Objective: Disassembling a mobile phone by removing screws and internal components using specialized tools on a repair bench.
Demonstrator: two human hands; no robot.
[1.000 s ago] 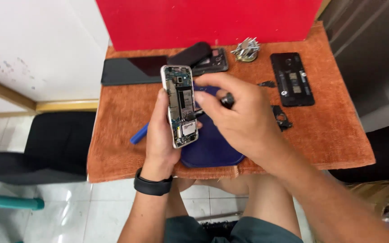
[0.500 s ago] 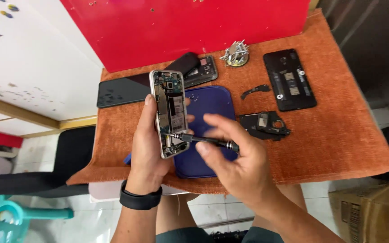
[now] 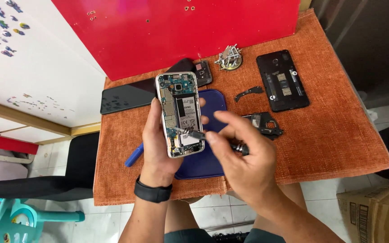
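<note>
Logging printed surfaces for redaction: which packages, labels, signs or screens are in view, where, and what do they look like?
Battery label: inside the opened phone that the left hand holds; white rectangle, dark print.
Dark phone: flat on the orange mat, left of the held phone; black glossy screen, off.
Cardboard box: floor, lower right; brown, black barcode-like print.
Stickers: white wall, upper left; small, coloured.
Right hand holds a screwdriver.

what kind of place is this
Probably a small home phone-repair bench. The left hand holds an opened phone, the right hand a screwdriver, over an orange cloth strewn with a back cover and parts.
</note>
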